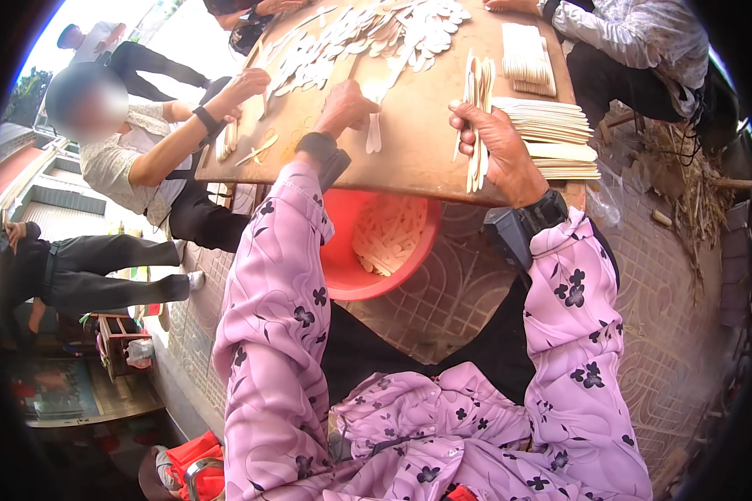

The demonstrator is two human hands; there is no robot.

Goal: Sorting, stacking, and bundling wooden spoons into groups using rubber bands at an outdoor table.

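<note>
My right hand (pixel 501 152) is closed round an upright bundle of pale wooden spoons (pixel 479 79), above the table's near edge. To its left, my left hand (pixel 348 108) is curled over the tabletop with its fingertips pinched at a pale wooden spoon (pixel 373 134). The fingertips are partly hidden. A large loose heap of wooden spoons (pixel 376 35) spreads over the far part of the brown table (pixel 309 134). Just right of my right hand lie neat stacks of the spoons (pixel 547 134), and another stack (pixel 526 58) stands farther back.
A red tub (pixel 334 259) holding many spoons stands under the near edge. At the table's left, a co-worker's hand (pixel 246 83) is over the spoons near a few loose ones (pixel 259 149). Other people sit at the far side and right. Dry plant stalks (pixel 685 184) lie at right.
</note>
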